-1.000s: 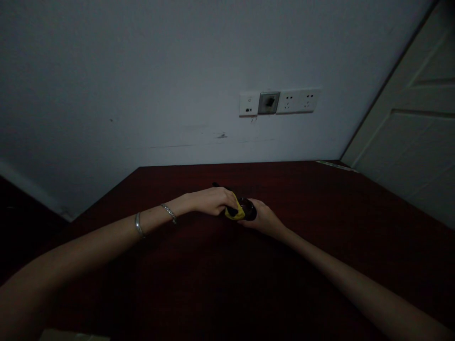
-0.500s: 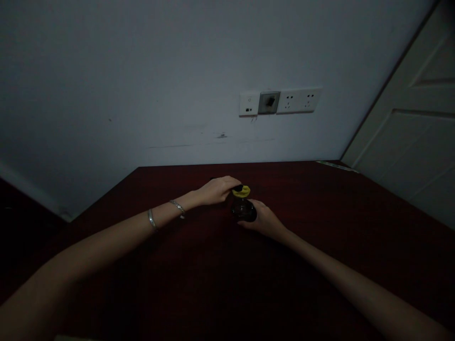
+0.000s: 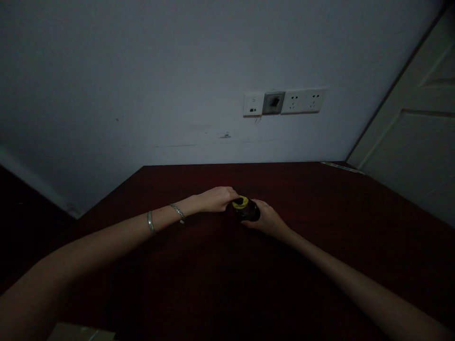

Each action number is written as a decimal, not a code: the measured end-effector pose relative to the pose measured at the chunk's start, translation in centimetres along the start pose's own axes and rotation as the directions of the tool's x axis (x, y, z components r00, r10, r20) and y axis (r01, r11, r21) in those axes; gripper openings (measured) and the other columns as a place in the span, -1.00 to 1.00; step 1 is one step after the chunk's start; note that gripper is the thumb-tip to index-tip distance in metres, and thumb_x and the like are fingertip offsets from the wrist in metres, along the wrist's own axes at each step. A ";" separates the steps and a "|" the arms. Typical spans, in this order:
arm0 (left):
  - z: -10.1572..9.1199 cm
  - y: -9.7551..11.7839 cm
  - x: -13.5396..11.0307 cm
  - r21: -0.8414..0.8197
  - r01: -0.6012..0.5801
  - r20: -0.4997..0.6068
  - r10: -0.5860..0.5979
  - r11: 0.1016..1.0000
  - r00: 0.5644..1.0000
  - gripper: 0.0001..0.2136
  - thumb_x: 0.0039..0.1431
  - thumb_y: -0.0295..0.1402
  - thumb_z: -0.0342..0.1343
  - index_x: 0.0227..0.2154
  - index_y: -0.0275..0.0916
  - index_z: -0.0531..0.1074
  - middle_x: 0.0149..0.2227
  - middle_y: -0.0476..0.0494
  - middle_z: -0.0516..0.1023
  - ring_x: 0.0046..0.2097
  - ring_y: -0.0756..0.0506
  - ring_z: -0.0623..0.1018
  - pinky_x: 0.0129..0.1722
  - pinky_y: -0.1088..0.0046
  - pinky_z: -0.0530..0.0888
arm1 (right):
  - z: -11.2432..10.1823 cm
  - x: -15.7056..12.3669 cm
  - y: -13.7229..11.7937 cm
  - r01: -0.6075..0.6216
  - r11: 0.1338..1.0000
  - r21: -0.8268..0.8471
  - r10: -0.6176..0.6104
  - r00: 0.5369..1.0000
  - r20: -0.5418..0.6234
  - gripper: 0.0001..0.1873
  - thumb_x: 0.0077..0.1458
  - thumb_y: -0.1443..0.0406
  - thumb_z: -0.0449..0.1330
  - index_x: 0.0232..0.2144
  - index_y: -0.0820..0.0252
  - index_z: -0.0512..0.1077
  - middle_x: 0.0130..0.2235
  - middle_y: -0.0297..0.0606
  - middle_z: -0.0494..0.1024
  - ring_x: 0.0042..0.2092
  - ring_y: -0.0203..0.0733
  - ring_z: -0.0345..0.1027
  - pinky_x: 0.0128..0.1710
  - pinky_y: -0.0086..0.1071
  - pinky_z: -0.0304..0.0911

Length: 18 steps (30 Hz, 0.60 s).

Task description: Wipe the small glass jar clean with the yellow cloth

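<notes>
Two bare hands at work over a dark red-brown table point(image 3: 220, 279), lighting poor. The right hand point(image 3: 269, 220) grasps a dark glass vessel point(image 3: 253, 213) from its right side, thumb along the near side and fingers round the far side. The vessel is located near the middle of the table; its exact shape is lost in the gloom. At the vessel's upper left end sits a yellow-and-black piece point(image 3: 241, 204), apparently against the glass. The left hand point(image 3: 216, 199) has its fingers curled, with the tips at the left edge of that piece; whether they pinch it or merely rest there cannot be told (the thumb is hidden). Two silver-coloured bracelets point(image 3: 150, 222) are noted on the left forearm and wrist.

Surroundings: a pale wall point(image 3: 170, 71) with dark scuffs stands behind the table. Fixed to it in a row are a switch panel point(image 3: 252, 104), a grey plate point(image 3: 273, 103) and a double socket point(image 3: 304, 101). A panelled door point(image 3: 423, 142) is at right; a printed strip point(image 3: 341, 167) lies along the table's far right corner.
</notes>
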<state>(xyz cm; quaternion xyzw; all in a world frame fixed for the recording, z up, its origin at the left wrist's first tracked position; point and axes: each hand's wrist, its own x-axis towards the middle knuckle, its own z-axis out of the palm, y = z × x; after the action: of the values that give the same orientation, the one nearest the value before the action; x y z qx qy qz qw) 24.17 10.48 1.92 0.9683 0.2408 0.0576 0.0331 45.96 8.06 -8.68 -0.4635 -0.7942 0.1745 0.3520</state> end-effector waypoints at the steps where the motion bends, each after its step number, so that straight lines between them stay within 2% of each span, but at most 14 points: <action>1: 0.0 0.2 -0.2 0.002 -0.004 -0.001 0.004 1.000 1.000 -0.70 0.05 -0.64 -0.02 -0.17 -0.33 0.45 -0.22 -0.22 0.55 -0.20 -0.08 0.51 -0.19 0.40 0.45 | -0.1 0.0 -0.2 -0.001 1.000 -0.005 0.001 1.000 0.002 -0.32 -0.22 0.08 0.35 -0.02 0.19 0.36 -0.02 -0.05 0.48 0.04 0.08 0.35 0.03 -0.06 0.27; 6: -0.1 1.3 -1.4 0.024 -0.043 -0.016 0.043 0.999 0.999 -0.71 0.03 -0.65 -0.02 -0.21 -0.32 0.46 -0.27 -0.23 0.55 -0.24 -0.09 0.49 -0.24 0.40 0.43 | -0.3 0.0 -0.9 0.024 1.000 0.009 -0.024 1.000 0.015 -0.35 -0.22 0.09 0.35 -0.03 0.18 0.38 -0.04 -0.07 0.50 0.01 0.05 0.37 0.03 -0.06 0.26; 13: -1.4 2.5 -2.2 -0.025 -0.081 0.031 0.082 0.996 0.996 -0.73 -0.05 -0.67 -0.01 -0.31 -0.30 0.46 -0.31 -0.22 0.56 -0.26 -0.10 0.50 -0.26 0.41 0.42 | 0.0 -0.1 -0.9 -0.006 1.000 0.004 0.006 1.000 -0.004 -0.29 -0.24 0.07 0.36 0.00 0.17 0.37 -0.02 -0.07 0.49 0.02 0.08 0.36 0.01 -0.06 0.27; 15: -1.7 3.1 -2.3 -0.067 -0.069 0.063 0.073 0.995 0.995 -0.72 -0.08 -0.67 0.00 -0.33 -0.28 0.47 -0.31 -0.20 0.57 -0.29 -0.09 0.51 -0.31 0.45 0.41 | -0.1 -0.1 -1.1 0.007 1.000 0.007 -0.007 1.000 0.006 -0.33 -0.22 0.07 0.35 -0.02 0.15 0.39 -0.04 -0.09 0.51 0.00 0.07 0.38 -0.01 -0.08 0.29; 18: -2.2 4.0 -2.5 -0.132 -0.031 0.166 0.053 0.991 0.985 -0.73 -0.11 -0.66 0.00 -0.37 -0.25 0.47 -0.36 -0.14 0.57 -0.39 -0.05 0.50 -0.42 0.49 0.36 | -0.3 0.0 -1.5 0.044 0.999 0.025 -0.045 0.999 0.021 -0.44 -0.18 0.10 0.32 -0.08 0.14 0.42 -0.09 -0.12 0.54 -0.04 0.04 0.42 -0.04 -0.13 0.31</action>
<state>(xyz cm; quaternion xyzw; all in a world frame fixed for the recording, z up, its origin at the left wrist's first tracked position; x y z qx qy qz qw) 23.54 5.83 4.22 0.9704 0.2124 -0.0088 0.1147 45.21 7.24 -7.59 -0.4395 -0.8059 0.1811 0.3529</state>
